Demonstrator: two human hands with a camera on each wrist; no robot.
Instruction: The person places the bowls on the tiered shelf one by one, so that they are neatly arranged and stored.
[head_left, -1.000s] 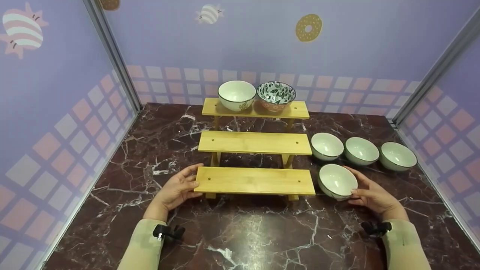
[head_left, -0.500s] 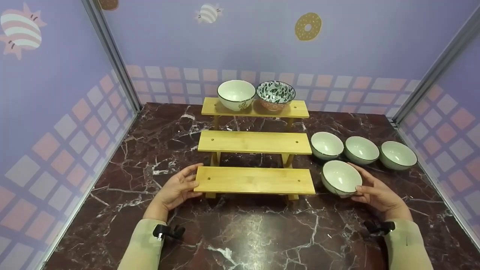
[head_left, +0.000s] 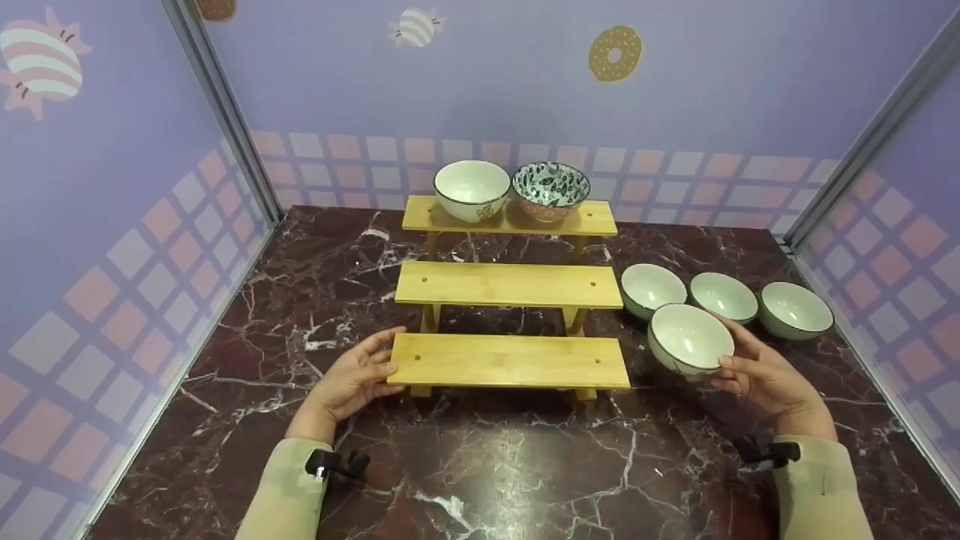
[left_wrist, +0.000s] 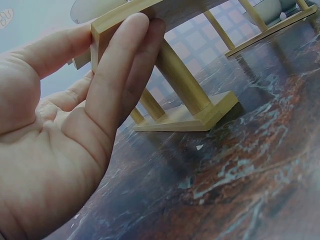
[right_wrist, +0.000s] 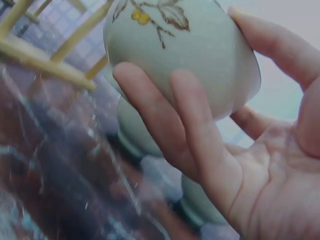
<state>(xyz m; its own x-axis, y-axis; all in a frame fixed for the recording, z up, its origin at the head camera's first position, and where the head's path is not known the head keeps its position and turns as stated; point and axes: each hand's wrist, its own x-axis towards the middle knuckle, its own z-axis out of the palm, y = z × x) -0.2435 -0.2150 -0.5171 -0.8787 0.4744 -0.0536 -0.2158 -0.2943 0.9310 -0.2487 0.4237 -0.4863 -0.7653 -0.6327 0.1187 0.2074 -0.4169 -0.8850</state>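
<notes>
A three-step wooden display stand [head_left: 510, 361] stands on the dark marbled tabletop. My left hand [head_left: 352, 384] grips the left end of its lowest step; in the left wrist view, the thumb and fingers pinch the board [left_wrist: 120, 17] at its corner. Right of the stand, my right hand [head_left: 772, 386] holds a white bowl [head_left: 688, 337] by its side, raised off the table and tilted slightly. The right wrist view shows a brown leaf and yellow berry pattern on this bowl [right_wrist: 200, 55], with fingers supporting it from below.
On the top step sit a cream bowl [head_left: 472, 187] and a green-leaf-patterned bowl [head_left: 551, 191]. Behind the held bowl, three pale bowls stand in a row: a left one [head_left: 652, 289], a middle one [head_left: 724, 295] and a right one [head_left: 796, 309]. Purple panels [head_left: 480, 90] surround the table.
My right hand has lifted the bowl from beside the lowest step, moving it up and slightly right, so it now overlaps the row behind. The left hand stays in place on the stand.
</notes>
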